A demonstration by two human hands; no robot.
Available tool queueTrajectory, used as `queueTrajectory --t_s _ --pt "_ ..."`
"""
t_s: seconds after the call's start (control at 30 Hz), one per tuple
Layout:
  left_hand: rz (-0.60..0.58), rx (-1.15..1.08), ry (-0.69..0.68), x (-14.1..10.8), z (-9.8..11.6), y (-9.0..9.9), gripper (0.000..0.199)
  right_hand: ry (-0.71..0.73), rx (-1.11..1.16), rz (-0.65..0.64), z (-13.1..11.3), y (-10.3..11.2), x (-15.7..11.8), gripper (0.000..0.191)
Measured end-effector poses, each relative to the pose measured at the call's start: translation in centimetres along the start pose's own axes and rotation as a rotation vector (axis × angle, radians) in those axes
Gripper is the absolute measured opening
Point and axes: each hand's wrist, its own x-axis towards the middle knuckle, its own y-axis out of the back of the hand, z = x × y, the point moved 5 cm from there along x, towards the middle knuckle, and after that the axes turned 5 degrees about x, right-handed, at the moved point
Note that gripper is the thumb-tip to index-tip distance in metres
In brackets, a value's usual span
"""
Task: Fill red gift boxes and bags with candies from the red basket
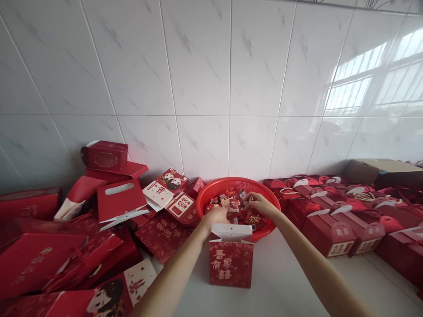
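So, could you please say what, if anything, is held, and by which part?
I cannot tell: the left hand and right hand are among wrapped sweets in the basket, any grip unclear.

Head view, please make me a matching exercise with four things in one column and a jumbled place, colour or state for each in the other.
Column one:
1. Basket
2. Box with raised white flap
3. Right hand
4. Tiled wall

Column two:
A. White with faint grey streaks
B. Upright, on the near side of the basket
C. Bright red, with small wrapped items inside
D. Over the basket's right part

Right pairs: 1-C, 2-B, 3-D, 4-A
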Motion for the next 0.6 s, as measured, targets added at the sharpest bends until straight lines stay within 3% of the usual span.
queueTrajectory --t_s 0.13,0.37,0.6 --pt "-0.055 0.062 -0.009 -0.8 0.9 -0.1 0.048 0.015 0.018 -0.005 0.2 0.1 0.0 0.016" --pt "-0.219 -0.131 -0.121 0.2 2.6 -0.9 0.019 0.063 0.121 0.043 -0.3 0.4 -0.4 0.020" --pt "0.177 -0.575 -0.083 3.2 1.5 1.6 0.023 0.056 0.326 0.112 -0.9 1.4 -1.0 0.024"
